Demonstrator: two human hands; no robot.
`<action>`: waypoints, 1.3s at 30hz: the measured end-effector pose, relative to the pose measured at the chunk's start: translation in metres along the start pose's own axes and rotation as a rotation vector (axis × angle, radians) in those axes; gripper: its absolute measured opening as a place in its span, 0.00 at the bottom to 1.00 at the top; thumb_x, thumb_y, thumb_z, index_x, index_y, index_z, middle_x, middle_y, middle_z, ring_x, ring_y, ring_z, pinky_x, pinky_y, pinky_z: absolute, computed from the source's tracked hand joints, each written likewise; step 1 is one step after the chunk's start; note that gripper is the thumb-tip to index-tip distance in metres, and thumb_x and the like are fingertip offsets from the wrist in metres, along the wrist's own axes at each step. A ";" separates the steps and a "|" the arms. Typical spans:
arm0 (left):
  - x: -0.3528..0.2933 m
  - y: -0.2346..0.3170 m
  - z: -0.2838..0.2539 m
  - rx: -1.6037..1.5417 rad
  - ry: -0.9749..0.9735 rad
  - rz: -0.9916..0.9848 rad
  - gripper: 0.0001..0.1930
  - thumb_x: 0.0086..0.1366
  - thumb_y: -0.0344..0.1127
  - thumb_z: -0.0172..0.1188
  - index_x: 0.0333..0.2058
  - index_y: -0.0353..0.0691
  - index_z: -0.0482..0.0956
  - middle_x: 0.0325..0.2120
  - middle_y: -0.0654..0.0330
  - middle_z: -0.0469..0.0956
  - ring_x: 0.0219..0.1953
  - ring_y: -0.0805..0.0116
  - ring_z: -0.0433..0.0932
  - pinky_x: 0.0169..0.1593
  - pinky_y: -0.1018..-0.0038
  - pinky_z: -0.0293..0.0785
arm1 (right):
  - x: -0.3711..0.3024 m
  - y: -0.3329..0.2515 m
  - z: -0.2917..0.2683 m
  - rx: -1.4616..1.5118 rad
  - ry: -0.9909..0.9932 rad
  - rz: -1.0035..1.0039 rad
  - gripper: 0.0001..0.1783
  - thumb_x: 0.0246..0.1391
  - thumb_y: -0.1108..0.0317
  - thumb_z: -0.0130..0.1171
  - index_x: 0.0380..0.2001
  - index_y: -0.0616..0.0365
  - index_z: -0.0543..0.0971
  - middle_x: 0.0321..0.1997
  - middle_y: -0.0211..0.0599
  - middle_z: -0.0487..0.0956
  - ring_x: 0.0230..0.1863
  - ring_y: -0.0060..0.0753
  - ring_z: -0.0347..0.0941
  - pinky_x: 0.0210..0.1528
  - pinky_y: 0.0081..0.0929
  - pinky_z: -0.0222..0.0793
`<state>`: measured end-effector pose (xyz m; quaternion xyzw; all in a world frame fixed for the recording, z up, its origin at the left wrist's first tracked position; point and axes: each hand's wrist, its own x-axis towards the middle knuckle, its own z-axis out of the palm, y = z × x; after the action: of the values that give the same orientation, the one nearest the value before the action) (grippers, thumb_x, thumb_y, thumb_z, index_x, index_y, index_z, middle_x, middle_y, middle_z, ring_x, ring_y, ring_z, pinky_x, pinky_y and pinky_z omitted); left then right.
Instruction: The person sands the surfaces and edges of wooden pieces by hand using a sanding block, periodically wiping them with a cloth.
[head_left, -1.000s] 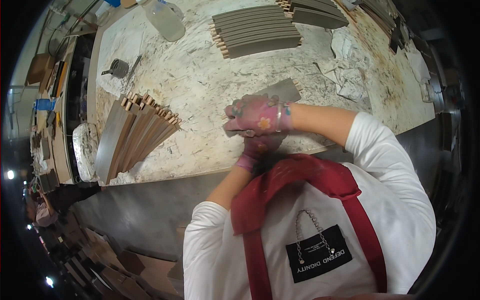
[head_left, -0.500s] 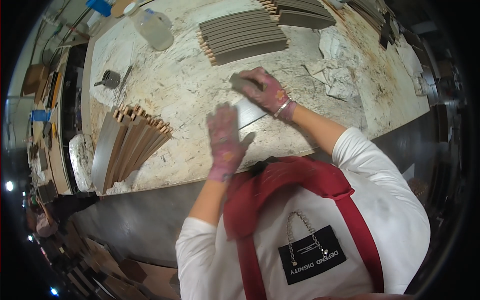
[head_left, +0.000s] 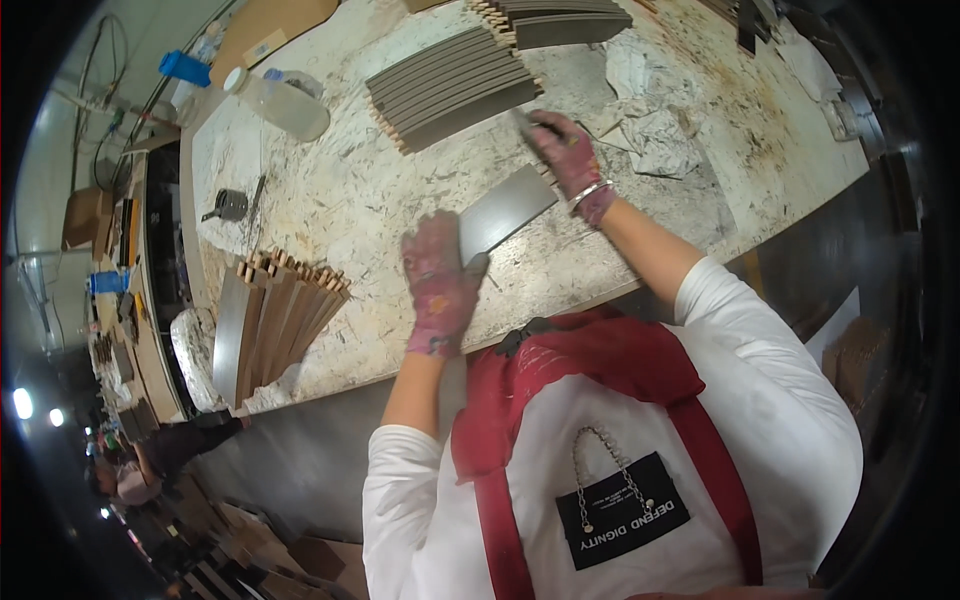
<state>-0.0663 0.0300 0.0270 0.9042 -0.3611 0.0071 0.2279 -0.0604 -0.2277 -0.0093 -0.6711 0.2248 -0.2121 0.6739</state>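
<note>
A grey flat panel (head_left: 508, 208) with a smooth surface lies slantwise on the worktable. My left hand (head_left: 440, 285), in a pink patterned glove, rests flat against its left end, fingers stretched and thumb beside the near corner. My right hand (head_left: 568, 160), gloved alike, is closed around a small dark block (head_left: 524, 124), partly hidden by the fingers and blurred. It is just past the panel's far right end. A stack of grey curved panels (head_left: 450, 88) sits farther back. At the left, several similar panels (head_left: 270, 330) stand fanned out with light wooden ends.
The stained worktable (head_left: 370, 210) bears a translucent bottle (head_left: 290, 108), a small dark can (head_left: 231, 205) and crumpled white cloth (head_left: 655, 140). More grey panels (head_left: 570, 25) are stacked at the back. Another person (head_left: 135, 475) is at the far lower left.
My right hand has slid toward the far right with the dark block, uncovering more of the grey panel. My left hand stays at the panel's left end. The whole view has shifted somewhat.
</note>
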 end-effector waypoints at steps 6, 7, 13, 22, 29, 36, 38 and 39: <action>0.011 -0.007 -0.012 -0.036 -0.079 0.053 0.35 0.57 0.43 0.66 0.64 0.44 0.70 0.53 0.45 0.73 0.57 0.45 0.70 0.62 0.53 0.65 | -0.004 -0.009 -0.030 0.192 -0.076 -0.004 0.22 0.62 0.61 0.65 0.55 0.59 0.79 0.39 0.25 0.79 0.34 0.15 0.69 0.35 0.16 0.66; 0.014 -0.002 -0.017 -0.026 -0.045 0.077 0.36 0.56 0.40 0.67 0.65 0.45 0.70 0.50 0.47 0.74 0.53 0.47 0.73 0.57 0.56 0.70 | -0.009 -0.014 -0.031 0.216 -0.139 -0.081 0.21 0.62 0.61 0.64 0.55 0.60 0.79 0.41 0.28 0.80 0.37 0.17 0.71 0.38 0.17 0.69; -0.004 0.031 -0.026 0.141 -0.180 0.094 0.29 0.58 0.34 0.64 0.61 0.46 0.74 0.40 0.55 0.77 0.43 0.54 0.78 0.48 0.58 0.74 | -0.015 -0.032 -0.052 0.172 -0.136 -0.061 0.22 0.62 0.59 0.63 0.55 0.58 0.79 0.51 0.30 0.81 0.49 0.24 0.74 0.54 0.24 0.70; -0.030 0.027 0.001 -0.074 -0.193 -0.048 0.35 0.54 0.40 0.69 0.63 0.48 0.70 0.50 0.51 0.74 0.53 0.49 0.72 0.57 0.54 0.72 | -0.014 -0.034 -0.050 0.155 -0.220 -0.030 0.25 0.63 0.56 0.61 0.56 0.63 0.78 0.51 0.34 0.80 0.51 0.26 0.74 0.58 0.24 0.68; -0.096 -0.042 -0.201 0.222 0.183 -0.370 0.44 0.51 0.49 0.76 0.65 0.41 0.68 0.54 0.48 0.72 0.56 0.46 0.72 0.60 0.54 0.70 | -0.007 -0.042 -0.072 0.045 -0.224 -0.073 0.26 0.66 0.53 0.57 0.58 0.61 0.77 0.51 0.30 0.78 0.48 0.23 0.72 0.54 0.21 0.67; -0.120 -0.135 -0.287 0.172 0.140 -0.520 0.52 0.41 0.45 0.81 0.67 0.41 0.66 0.61 0.46 0.70 0.65 0.48 0.67 0.68 0.59 0.64 | -0.001 -0.012 -0.060 0.029 -0.218 0.066 0.28 0.63 0.50 0.59 0.58 0.58 0.77 0.53 0.31 0.79 0.49 0.24 0.72 0.52 0.25 0.70; -0.125 -0.149 -0.286 0.278 0.008 -0.604 0.55 0.42 0.44 0.80 0.70 0.45 0.61 0.64 0.46 0.67 0.68 0.49 0.63 0.71 0.58 0.60 | 0.001 -0.005 -0.062 0.022 -0.336 0.055 0.28 0.65 0.50 0.57 0.59 0.59 0.76 0.54 0.30 0.79 0.49 0.23 0.72 0.51 0.24 0.70; -0.125 -0.155 -0.285 0.303 0.003 -0.602 0.55 0.44 0.45 0.78 0.71 0.48 0.59 0.64 0.44 0.67 0.68 0.47 0.64 0.70 0.58 0.62 | 0.002 -0.002 -0.065 0.047 -0.369 0.028 0.28 0.66 0.50 0.56 0.59 0.59 0.76 0.54 0.30 0.79 0.48 0.23 0.73 0.51 0.24 0.69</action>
<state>-0.0139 0.3283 0.1971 0.9939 -0.0721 -0.0058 0.0830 -0.0966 -0.2818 -0.0072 -0.6795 0.1018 -0.0812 0.7220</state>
